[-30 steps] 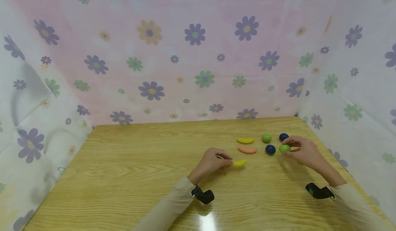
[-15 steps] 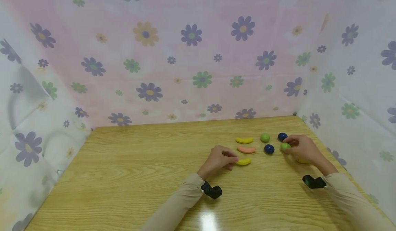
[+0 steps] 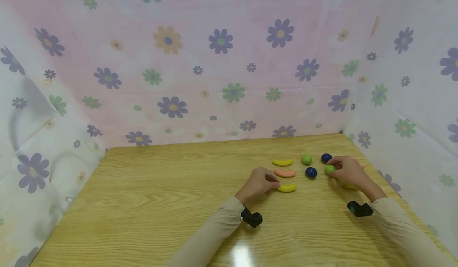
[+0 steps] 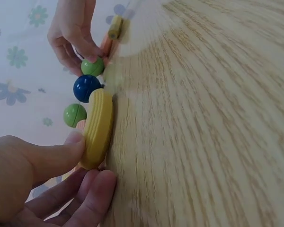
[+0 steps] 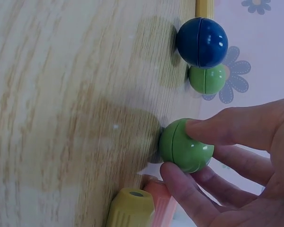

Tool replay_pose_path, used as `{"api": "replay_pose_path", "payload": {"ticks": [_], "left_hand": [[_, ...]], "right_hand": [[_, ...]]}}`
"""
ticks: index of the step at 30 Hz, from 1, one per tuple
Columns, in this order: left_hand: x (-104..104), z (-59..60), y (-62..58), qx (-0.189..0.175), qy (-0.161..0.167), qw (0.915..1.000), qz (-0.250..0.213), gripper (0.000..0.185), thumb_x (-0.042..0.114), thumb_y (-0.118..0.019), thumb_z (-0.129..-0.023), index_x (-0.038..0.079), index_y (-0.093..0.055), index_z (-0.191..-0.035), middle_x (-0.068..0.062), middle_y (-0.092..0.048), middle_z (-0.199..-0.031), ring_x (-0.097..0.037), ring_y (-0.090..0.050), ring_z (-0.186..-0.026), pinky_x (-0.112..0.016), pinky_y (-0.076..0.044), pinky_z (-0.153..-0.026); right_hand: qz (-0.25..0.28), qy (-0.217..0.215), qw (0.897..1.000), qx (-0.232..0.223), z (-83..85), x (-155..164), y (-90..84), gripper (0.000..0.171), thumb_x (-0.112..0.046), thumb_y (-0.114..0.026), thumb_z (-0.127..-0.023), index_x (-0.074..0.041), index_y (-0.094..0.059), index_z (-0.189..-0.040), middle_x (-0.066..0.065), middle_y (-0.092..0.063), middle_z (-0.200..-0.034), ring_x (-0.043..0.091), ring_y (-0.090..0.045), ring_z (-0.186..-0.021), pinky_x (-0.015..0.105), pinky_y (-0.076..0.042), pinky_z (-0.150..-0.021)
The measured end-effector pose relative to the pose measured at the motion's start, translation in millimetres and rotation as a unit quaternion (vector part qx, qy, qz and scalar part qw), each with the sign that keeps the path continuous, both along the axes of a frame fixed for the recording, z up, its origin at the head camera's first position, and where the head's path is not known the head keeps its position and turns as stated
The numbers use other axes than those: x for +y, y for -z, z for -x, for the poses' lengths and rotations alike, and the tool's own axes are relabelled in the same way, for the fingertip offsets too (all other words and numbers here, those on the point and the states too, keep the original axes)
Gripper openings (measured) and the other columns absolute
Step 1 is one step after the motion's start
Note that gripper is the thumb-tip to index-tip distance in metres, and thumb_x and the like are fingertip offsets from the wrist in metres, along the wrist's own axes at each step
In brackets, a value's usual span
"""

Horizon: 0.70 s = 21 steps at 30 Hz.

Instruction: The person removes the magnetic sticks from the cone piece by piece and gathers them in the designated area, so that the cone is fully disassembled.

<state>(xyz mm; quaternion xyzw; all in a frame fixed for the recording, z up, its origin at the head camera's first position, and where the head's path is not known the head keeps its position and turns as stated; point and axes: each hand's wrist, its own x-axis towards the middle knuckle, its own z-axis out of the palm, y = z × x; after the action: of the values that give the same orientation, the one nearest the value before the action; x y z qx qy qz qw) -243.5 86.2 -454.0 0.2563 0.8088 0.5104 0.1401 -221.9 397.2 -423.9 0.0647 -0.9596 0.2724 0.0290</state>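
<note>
My left hand (image 3: 258, 185) pinches one end of a small yellow toy banana (image 3: 287, 188), low over the table. In the left wrist view the thumb presses the ridged side of this banana (image 4: 98, 123), with fingertips at its near end. My right hand (image 3: 347, 171) holds a glossy green ball (image 3: 329, 169) between thumb and fingers. A seam runs round this green ball (image 5: 184, 146) in the right wrist view, where it sits right at the wood. Just left of it lies a dark blue ball (image 3: 311, 173); another dark blue ball (image 3: 326, 158) is behind.
Further back are a second green ball (image 3: 306, 159), a yellow banana (image 3: 282, 162) and a pink banana-shaped piece (image 3: 284, 173). Beside my right hand lie a yellow ridged piece (image 5: 131, 208) and a pink one (image 5: 161, 201). Flowered cloth (image 3: 214, 80) surrounds the wooden table (image 3: 143, 203).
My left hand has carried the yellow banana to the right, below the pink piece. The right hand, with the green ball, has shifted only slightly towards the back.
</note>
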Motion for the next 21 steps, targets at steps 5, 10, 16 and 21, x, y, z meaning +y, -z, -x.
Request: {"api": "replay_pose_path", "payload": {"ticks": [5,10,16,21], "left_hand": [[3.2,-0.6,-1.7,0.015,-0.008,0.9998,0.013,0.009,0.01,-0.07,-0.086,0.005,-0.076,-0.09,0.005,-0.066,-0.081,-0.007,-0.056,-0.061,-0.019,-0.044,-0.052],[3.1,-1.7,-2.3,0.024,-0.01,0.9995,0.016,0.01,0.011,-0.069,-0.087,0.005,-0.076,-0.092,0.006,-0.067,-0.091,-0.004,-0.049,-0.06,-0.019,-0.04,-0.053],[4.6,-3.7,0.9,0.038,-0.013,0.9991,0.015,0.009,0.012,-0.068,-0.087,0.007,-0.075,-0.091,0.008,-0.066,-0.083,-0.003,-0.053,-0.065,-0.018,-0.043,-0.056],[7.0,-6.3,1.3,0.053,-0.017,0.9983,0.015,0.008,0.013,-0.069,-0.087,0.008,-0.075,-0.088,0.007,-0.066,-0.082,-0.002,-0.056,-0.073,-0.018,-0.045,-0.062]], "right_hand": [[-0.004,0.003,1.0,0.003,0.9,-2.5,0.2,0.033,-0.009,-0.068,-0.083,0.01,-0.062,-0.109,0.024,-0.063,-0.099,0.04,-0.059,-0.09,0.052,-0.048,-0.074],[-0.002,-0.002,1.0,0.008,2.7,-5.1,-0.6,0.033,-0.011,-0.068,-0.085,0.009,-0.062,-0.109,0.024,-0.063,-0.099,0.041,-0.059,-0.091,0.052,-0.048,-0.075],[-0.005,-0.014,1.0,0.0,2.1,-4.3,-0.6,0.032,-0.01,-0.07,-0.083,0.009,-0.063,-0.108,0.025,-0.063,-0.1,0.04,-0.059,-0.09,0.051,-0.048,-0.075],[0.002,-0.022,1.0,-0.008,0.4,-2.9,-0.6,0.033,-0.008,-0.071,-0.081,0.01,-0.062,-0.108,0.027,-0.062,-0.101,0.041,-0.059,-0.092,0.052,-0.048,-0.075]]}}
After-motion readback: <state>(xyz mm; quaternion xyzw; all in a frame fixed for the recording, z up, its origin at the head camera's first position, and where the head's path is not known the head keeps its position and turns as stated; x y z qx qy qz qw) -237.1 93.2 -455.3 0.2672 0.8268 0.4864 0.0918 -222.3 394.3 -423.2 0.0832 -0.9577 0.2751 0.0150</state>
